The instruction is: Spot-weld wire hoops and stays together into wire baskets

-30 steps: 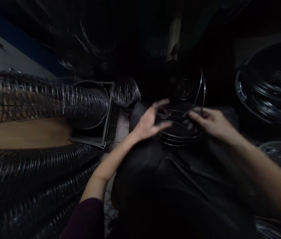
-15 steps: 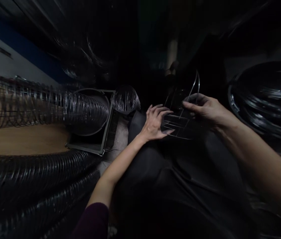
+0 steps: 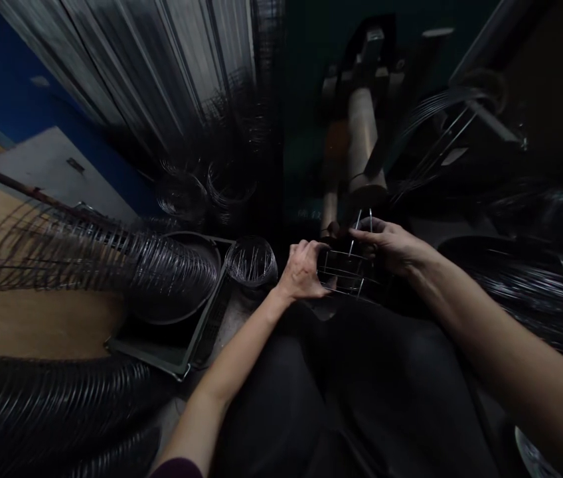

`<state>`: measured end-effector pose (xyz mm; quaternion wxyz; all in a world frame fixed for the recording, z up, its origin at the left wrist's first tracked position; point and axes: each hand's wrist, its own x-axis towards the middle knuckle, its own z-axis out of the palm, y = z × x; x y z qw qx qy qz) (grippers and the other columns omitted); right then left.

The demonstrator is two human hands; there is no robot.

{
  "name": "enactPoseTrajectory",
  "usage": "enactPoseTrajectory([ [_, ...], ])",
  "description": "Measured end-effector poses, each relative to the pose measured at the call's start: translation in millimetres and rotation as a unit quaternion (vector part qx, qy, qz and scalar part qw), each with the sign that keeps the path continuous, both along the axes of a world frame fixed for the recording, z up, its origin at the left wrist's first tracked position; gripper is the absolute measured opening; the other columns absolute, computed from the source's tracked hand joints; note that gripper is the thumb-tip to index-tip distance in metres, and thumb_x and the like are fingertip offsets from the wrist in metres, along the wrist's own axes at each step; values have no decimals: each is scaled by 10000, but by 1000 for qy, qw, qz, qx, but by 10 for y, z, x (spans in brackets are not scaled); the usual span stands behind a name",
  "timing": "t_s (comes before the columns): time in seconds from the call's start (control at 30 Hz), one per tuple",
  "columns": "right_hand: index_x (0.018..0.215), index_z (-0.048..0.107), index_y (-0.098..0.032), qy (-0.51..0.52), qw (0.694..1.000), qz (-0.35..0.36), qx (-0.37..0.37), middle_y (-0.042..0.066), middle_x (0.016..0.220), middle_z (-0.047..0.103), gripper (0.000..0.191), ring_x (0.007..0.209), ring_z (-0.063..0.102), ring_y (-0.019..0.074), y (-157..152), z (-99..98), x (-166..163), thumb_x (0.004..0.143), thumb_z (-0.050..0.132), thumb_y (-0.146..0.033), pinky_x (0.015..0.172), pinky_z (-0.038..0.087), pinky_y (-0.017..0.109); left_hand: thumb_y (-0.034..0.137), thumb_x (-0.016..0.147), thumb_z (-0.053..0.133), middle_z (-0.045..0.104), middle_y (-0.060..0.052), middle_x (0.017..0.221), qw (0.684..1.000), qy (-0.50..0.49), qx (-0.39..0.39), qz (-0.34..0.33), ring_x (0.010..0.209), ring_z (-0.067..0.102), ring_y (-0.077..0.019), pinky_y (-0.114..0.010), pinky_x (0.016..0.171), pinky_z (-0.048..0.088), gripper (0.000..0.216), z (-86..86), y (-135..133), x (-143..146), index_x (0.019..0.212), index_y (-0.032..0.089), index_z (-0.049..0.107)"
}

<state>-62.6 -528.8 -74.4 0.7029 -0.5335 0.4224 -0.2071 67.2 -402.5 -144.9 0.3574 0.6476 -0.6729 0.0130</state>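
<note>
A small frame of thin metal wire rings and rods (image 3: 348,272) sits above my dark-clothed knees, in the middle of the view. My left hand (image 3: 304,271) grips its left side with curled fingers. My right hand (image 3: 390,245) pinches its upper right part, where two upright wire ends stick out between the fingers. The light is dim and the frame's far side is hard to make out.
Long stacks of wire rings (image 3: 112,255) lie on the left over a wooden surface (image 3: 27,318). A dark square tray (image 3: 182,338) holds one stack's end. A small bundle of wires (image 3: 251,260) stands beside it. More dark wire coils (image 3: 535,292) fill the right. A machine post (image 3: 361,133) rises behind.
The view has tilted upward, showing the post and a corrugated wall. Both hands closed tighter on the wire frame, which turned from lying flat to more upright.
</note>
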Motion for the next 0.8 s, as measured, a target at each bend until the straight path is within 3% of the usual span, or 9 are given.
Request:
enactPoseTrajectory([
  [0.37, 674, 519, -168, 7, 999, -49, -13, -47, 503, 515, 440, 365, 377, 43, -17, -4, 183, 429, 876, -247, 302, 241, 154, 420, 654, 655, 583, -113, 1005, 1000, 14, -5, -11, 958, 525, -270, -418, 838, 402, 558, -6, -107, 133, 1105, 142, 479],
  [0.8, 643, 490, -181, 33, 997, -61, -24, -37, 473, 489, 398, 370, 362, 55, -210, -31, 294, 500, 860, -220, 322, 262, 183, 401, 639, 697, 596, -98, 1047, 999, 42, -5, -8, 975, 535, -256, -410, 860, 403, 554, 55, -246, 244, 1089, 161, 483],
])
